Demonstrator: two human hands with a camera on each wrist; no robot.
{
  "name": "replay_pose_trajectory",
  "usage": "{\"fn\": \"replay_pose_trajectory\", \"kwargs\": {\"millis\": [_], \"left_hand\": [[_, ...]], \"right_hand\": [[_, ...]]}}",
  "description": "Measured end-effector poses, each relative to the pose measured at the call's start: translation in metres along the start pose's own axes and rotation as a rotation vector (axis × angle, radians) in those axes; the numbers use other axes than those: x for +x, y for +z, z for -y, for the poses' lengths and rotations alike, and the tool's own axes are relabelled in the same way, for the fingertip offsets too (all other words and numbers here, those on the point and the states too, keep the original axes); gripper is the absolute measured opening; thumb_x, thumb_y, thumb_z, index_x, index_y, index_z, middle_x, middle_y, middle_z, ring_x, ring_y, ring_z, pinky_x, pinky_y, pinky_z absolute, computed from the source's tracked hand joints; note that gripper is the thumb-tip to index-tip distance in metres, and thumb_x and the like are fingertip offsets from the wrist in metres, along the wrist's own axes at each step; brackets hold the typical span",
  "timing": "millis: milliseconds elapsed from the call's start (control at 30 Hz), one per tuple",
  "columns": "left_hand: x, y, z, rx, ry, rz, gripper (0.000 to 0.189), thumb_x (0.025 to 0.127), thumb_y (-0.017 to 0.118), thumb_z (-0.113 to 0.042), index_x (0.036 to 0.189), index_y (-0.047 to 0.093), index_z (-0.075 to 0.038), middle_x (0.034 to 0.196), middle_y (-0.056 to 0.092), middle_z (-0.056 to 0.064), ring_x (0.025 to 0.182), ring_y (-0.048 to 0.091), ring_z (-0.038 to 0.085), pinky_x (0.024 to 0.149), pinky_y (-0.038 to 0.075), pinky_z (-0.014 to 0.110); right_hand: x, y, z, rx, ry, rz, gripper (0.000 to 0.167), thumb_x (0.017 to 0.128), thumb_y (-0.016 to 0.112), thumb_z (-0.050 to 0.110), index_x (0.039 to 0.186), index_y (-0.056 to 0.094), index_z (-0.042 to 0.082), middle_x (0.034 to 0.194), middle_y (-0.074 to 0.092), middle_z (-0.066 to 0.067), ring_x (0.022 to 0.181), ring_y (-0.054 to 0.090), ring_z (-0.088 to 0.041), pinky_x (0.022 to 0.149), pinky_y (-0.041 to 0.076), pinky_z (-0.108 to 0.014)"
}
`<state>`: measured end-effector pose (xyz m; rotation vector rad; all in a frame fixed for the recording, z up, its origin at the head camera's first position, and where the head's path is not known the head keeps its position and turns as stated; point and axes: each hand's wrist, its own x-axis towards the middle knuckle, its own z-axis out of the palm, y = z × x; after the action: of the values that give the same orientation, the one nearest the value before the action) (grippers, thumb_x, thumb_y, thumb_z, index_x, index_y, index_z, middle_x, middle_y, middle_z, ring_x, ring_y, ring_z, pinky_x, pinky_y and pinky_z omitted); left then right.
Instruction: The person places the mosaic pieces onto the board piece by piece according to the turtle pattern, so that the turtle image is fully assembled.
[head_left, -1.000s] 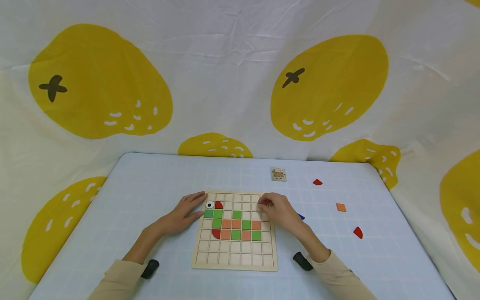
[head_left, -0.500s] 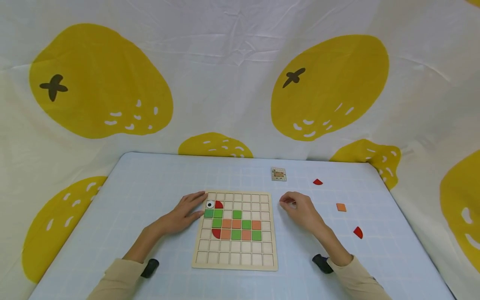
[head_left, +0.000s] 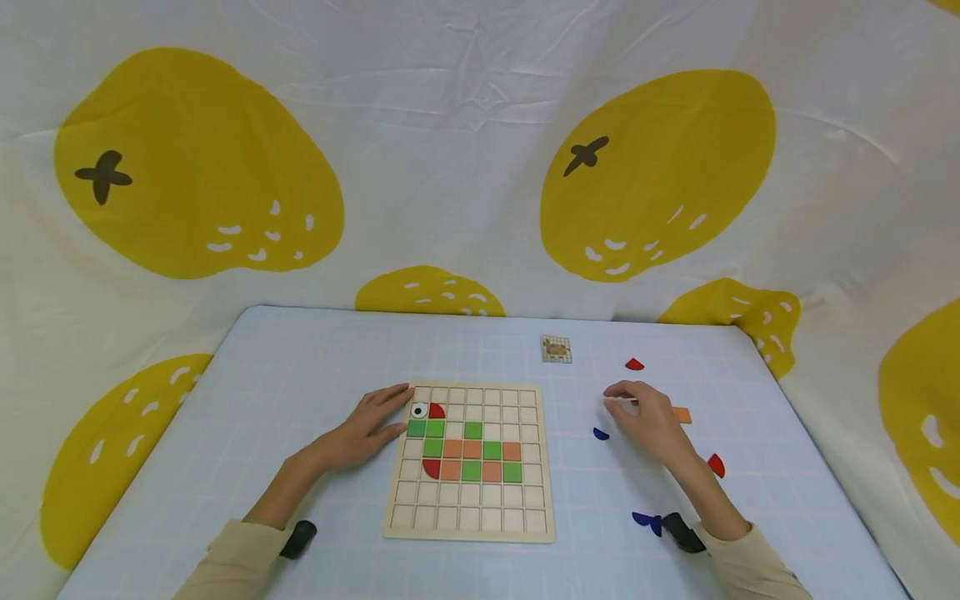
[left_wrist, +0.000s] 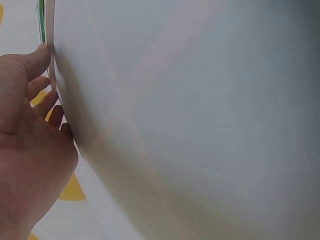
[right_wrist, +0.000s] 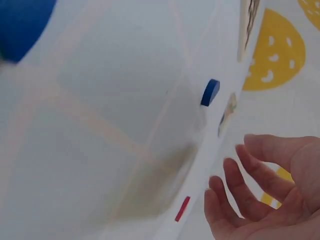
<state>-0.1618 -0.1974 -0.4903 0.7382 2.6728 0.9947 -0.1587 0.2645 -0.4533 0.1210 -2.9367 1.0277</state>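
A square wooden grid board (head_left: pixel 469 507) lies on the table, with green, orange and red tiles and a round eye tile (head_left: pixel 419 411) in its cells. My left hand (head_left: pixel 363 429) rests at its upper left edge; in the left wrist view its thumb (left_wrist: pixel 39 60) touches the board's side. Right of the board, my right hand (head_left: pixel 643 417) hovers over the table. Its fingers are loosely bent, and the right wrist view shows nothing between them. Beside it lie a blue half-round piece (head_left: pixel 601 434) and a partly covered orange tile (head_left: pixel 682 415).
Red quarter-round pieces lie behind the right hand (head_left: pixel 634 364) and beside the right forearm (head_left: pixel 716 465). More blue pieces (head_left: pixel 642 518) sit near the right wrist's black device (head_left: pixel 684 533). A small picture card (head_left: pixel 557 349) lies behind the board.
My right hand has moved right, from the board's right edge to over the table near the orange tile. Blue pieces have come into sight. The left hand stays where it was.
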Motion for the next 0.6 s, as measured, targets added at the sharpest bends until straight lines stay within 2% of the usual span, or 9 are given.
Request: {"fn": "replay_pose_trajectory", "kwargs": {"millis": [333, 467, 600], "left_hand": [[0.000, 0.001, 0.000, 0.001, -0.006, -0.001, 0.061, 0.106, 0.059, -0.021, 0.159, 0.035, -0.004, 0.165, 0.028, 0.019, 0.149, 0.024, 0.043, 0.117, 0.026, 0.065], [0.000, 0.001, 0.001, -0.006, -0.003, -0.001, 0.061, 0.106, 0.059, -0.021, 0.159, 0.035, -0.004, 0.165, 0.029, 0.019, 0.149, 0.024, 0.043, 0.117, 0.026, 0.065], [0.000, 0.002, 0.001, -0.005, -0.007, 0.000, 0.061, 0.106, 0.059, -0.021, 0.160, 0.035, -0.004, 0.165, 0.029, 0.019, 0.149, 0.024, 0.043, 0.117, 0.026, 0.065]], "right_hand": [[-0.008, -0.020, -0.028, -0.021, 0.047, -0.032, 0.026, 0.101, 0.063, 0.011, 0.123, 0.068, -0.001, 0.130, 0.061, -0.029, 0.124, 0.053, -0.048, 0.103, 0.043, -0.066], [-0.011, -0.026, -0.038, -0.045, 0.088, -0.028, 0.027, 0.101, 0.064, 0.011, 0.125, 0.067, -0.002, 0.131, 0.058, -0.031, 0.117, 0.054, -0.048, 0.100, 0.046, -0.066], [-0.012, -0.032, -0.049, -0.059, 0.102, -0.009, 0.031, 0.100, 0.064, 0.009, 0.128, 0.064, -0.004, 0.133, 0.055, -0.034, 0.119, 0.051, -0.051, 0.101, 0.043, -0.068]]}}
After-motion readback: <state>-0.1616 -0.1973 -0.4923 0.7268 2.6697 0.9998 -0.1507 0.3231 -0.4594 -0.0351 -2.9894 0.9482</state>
